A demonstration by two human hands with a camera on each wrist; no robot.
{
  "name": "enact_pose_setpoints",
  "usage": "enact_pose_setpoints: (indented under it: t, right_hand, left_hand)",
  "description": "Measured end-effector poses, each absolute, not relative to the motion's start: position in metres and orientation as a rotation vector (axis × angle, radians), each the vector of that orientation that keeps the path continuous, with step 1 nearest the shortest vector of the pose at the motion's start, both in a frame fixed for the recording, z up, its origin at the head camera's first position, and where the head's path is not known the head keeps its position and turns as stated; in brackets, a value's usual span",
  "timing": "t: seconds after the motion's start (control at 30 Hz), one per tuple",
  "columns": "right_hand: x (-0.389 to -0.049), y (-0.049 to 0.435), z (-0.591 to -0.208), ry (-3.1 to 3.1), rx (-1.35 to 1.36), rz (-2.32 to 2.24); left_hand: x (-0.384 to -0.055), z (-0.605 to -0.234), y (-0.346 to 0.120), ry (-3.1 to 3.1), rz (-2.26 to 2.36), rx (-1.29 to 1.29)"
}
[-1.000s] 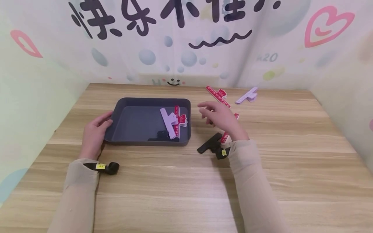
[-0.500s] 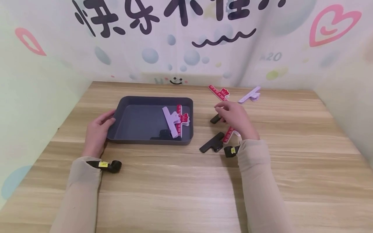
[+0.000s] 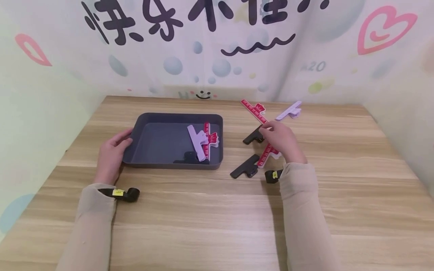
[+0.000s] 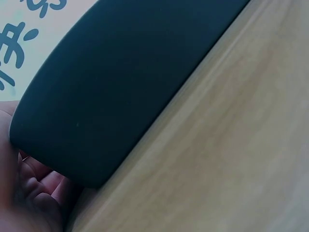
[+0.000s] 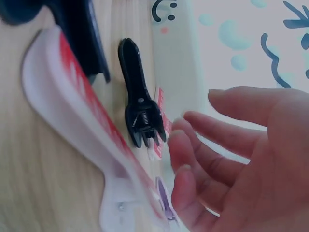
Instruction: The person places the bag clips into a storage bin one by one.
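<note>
My left hand point(image 3: 111, 158) grips the left end of a dark grey tray point(image 3: 133, 148), thumb by the rim; in the left wrist view its fingers curl behind the tray's end wall point(image 4: 111, 92). My right hand point(image 3: 283, 139) hovers at a black clip point(image 3: 252, 135), its fingers loosely bent. In the right wrist view those fingers stand apart from that black clip point(image 5: 140, 101) and hold nothing. Just below the hand lies a red-and-white clip point(image 3: 266, 157), beside a second black clip point(image 3: 245, 167). Inside the tray are a purple clip point(image 3: 196, 143), a red clip point(image 3: 213, 139) and a black clip point(image 3: 190, 157).
Toward the back of the wooden table point(image 3: 190, 218) lie another red clip point(image 3: 254, 111) and another purple clip point(image 3: 289, 111). A printed curtain point(image 3: 210, 56) hangs along the table's back edge.
My right hand has moved right, away from the tray's side, and the black clip under it shows more fully. The left hand stays at the tray.
</note>
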State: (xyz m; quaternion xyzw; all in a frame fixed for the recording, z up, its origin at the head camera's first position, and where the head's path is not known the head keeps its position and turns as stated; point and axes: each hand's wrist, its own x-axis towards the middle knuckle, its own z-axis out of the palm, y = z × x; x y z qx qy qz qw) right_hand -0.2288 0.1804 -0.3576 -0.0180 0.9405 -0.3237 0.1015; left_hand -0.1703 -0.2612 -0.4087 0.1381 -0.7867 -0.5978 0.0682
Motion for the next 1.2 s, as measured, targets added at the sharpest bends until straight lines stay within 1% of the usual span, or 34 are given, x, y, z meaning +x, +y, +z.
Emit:
enact_pose_setpoints:
  t: [0.3, 0.53, 0.87, 1.2]
  right_hand:
    - [-0.230, 0.191, -0.359, 2.772, 0.044, -1.016]
    - [-0.226, 0.205, -0.358, 2.787, 0.117, -0.932]
    - [-0.223, 0.216, -0.362, 2.738, 0.069, -0.803]
    - [-0.223, 0.212, -0.362, 2.676, 0.016, -0.815]
  left_hand:
    - [-0.169, -0.409, -0.263, -2.344, -1.815, 0.401]
    - [-0.170, -0.412, -0.263, -2.322, -1.831, 0.400]
    - [-0.172, -0.412, -0.263, -2.350, -1.797, 0.398]
    - [-0.172, -0.412, -0.262, -2.356, -1.793, 0.396]
